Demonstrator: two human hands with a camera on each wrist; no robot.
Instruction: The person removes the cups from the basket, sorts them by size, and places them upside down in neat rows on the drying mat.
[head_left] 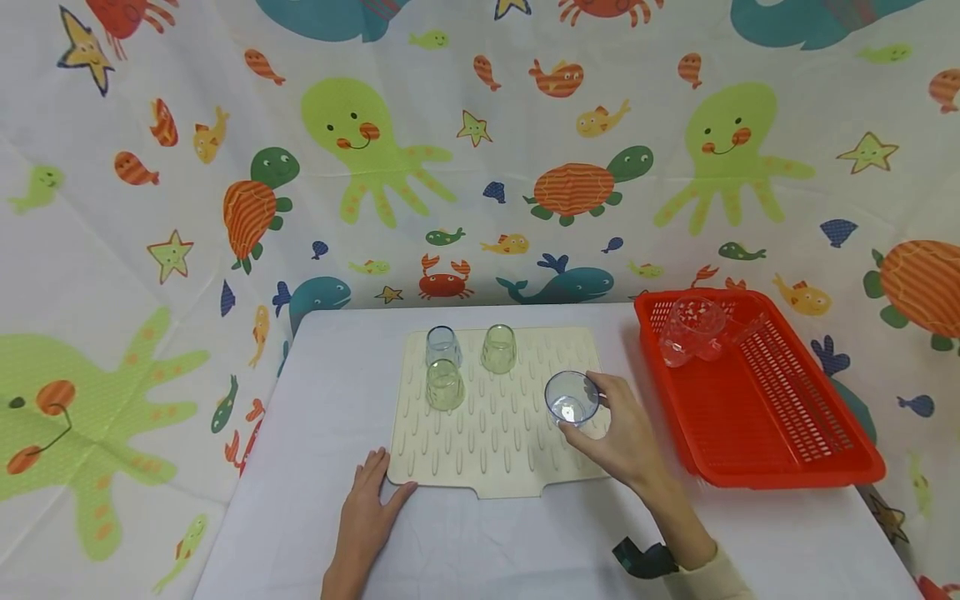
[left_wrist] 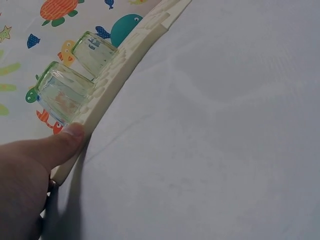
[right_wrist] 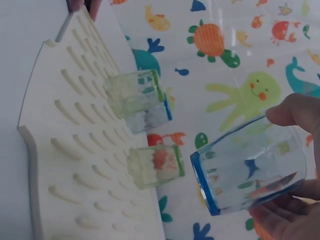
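Note:
My right hand [head_left: 628, 437] holds a clear, blue-tinted glass [head_left: 572, 400] between thumb and fingers, above the right part of a cream ridged drying mat [head_left: 510, 450]. In the right wrist view its thick blue base [right_wrist: 204, 185] faces the mat and its mouth points away. Three tumblers stand upside down on the mat's back left: a bluish one [head_left: 442, 343], a green one [head_left: 498, 348] at its right, and another green one [head_left: 445, 385] in front. At the front left corner lies my left hand [head_left: 366, 504], thumb touching the front edge, fingers extended along the left side.
A red slotted basket [head_left: 772, 475] stands right of the mat, with clear glassware [head_left: 693, 329] at its back end. White cloth covers the table [head_left: 322, 400]. Behind it hangs a curtain [head_left: 465, 183] printed with sea animals.

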